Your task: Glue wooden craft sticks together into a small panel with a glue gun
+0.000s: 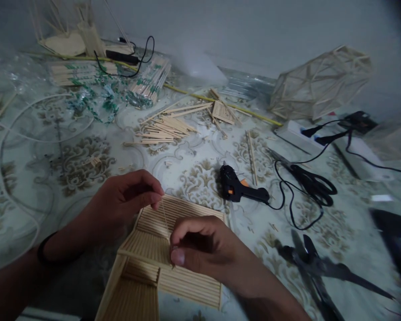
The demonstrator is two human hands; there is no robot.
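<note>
A thin pale strand point(166, 218), whose kind I cannot make out, runs between my two hands above a model of bamboo sticks point(143, 244). Thumb and fingertips of my left hand point(133, 196) pinch its upper end, over the model's far edge. Lower and to the right, my right hand point(203, 245) is closed in a pinch at the other end, over the model's middle. The model has panels of sticks set side by side and an open part at the front. Beyond my right hand a black glue gun point(234, 183) lies on its side.
Loose sticks point(169, 129) lie in a heap beyond the model, with packed sticks point(150, 80) behind. Scissors point(307, 176) and dark pliers-like cutters point(316, 265) lie on the right. A power strip point(297, 136) with cables stands near a stick-frame structure point(324, 84).
</note>
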